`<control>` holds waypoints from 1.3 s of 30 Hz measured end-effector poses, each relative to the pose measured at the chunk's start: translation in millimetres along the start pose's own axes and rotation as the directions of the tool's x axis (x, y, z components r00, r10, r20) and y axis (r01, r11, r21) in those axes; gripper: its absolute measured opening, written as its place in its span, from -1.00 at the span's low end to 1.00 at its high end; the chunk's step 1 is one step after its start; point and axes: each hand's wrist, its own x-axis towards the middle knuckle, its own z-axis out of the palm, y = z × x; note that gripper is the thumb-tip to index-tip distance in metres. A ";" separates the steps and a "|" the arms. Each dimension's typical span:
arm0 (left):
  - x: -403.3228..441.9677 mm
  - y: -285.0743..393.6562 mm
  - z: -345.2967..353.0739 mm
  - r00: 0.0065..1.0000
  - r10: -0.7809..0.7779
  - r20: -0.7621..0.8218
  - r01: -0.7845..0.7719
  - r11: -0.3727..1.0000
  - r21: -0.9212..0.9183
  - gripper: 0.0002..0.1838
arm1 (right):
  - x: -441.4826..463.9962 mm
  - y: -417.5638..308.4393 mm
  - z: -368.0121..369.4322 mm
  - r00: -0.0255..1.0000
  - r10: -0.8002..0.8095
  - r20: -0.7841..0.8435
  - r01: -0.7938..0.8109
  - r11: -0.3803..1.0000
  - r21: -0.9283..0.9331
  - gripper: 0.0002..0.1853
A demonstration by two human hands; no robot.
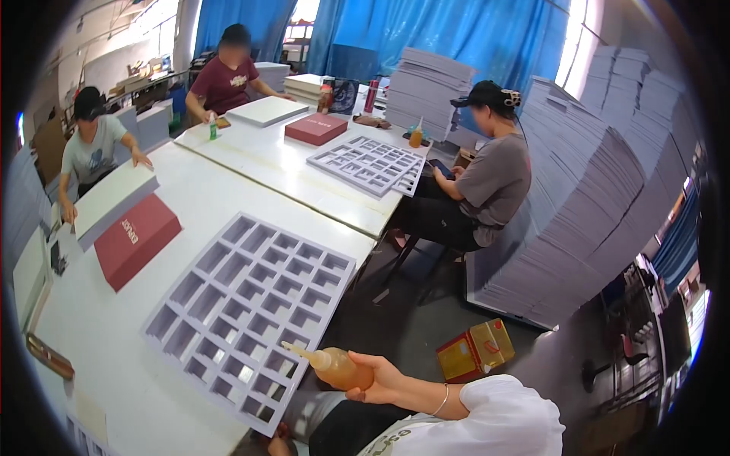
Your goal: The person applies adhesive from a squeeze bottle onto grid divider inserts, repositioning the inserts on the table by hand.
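My right hand (374,378) is closed around a squeeze glue bottle (344,369) with amber liquid inside. The bottle lies tilted, its pale nozzle pointing left over the near right edge of a grey foam tray (222,305). Many square and rectangular cutouts run through this tray, which lies flat on the white table (99,342). Only a small part of my left hand (280,442) shows at the bottom, by the tray's near corner; its fingers cannot be made out.
Two co-workers stand across the tables beside red boxes (137,239) and white panels (266,111). Another person (498,163) sits at the right with a phone, near more foam trays (369,163). Tall sheet stacks (563,205) rise at the right. A yellow-red container (475,349) stands on the floor.
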 end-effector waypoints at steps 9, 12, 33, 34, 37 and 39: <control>-48.4 40.6 24.6 0.954 -0.241 0.178 0.286 0.910 -0.299 -0.77 | 14.7 -6.9 -14.7 0.995 0.046 0.083 -0.054 0.994 0.096 -0.62; -35.7 23.1 30.7 0.980 -0.189 0.068 0.198 0.969 -0.150 -0.69 | 20.5 -5.0 -23.3 0.991 0.053 0.121 -0.069 0.989 0.131 -0.53; -40.8 41.0 39.5 0.995 -0.086 -0.057 0.088 0.996 0.035 -0.66 | 18.8 6.2 -19.4 0.983 0.116 0.144 -0.145 0.967 0.211 -0.46; -40.5 42.5 40.4 0.995 -0.085 -0.055 0.087 0.996 0.033 -0.66 | 19.2 6.2 -21.9 0.980 0.118 0.157 -0.150 0.966 0.211 -0.46; -41.4 44.4 42.0 0.995 -0.087 -0.054 0.088 0.996 0.033 -0.66 | 21.1 5.3 -26.8 0.977 0.124 0.174 -0.160 0.965 0.208 -0.46; -42.6 45.1 43.0 0.995 -0.087 -0.054 0.089 0.996 0.027 -0.67 | 19.7 4.8 -25.1 0.980 0.124 0.153 -0.154 0.966 0.208 -0.46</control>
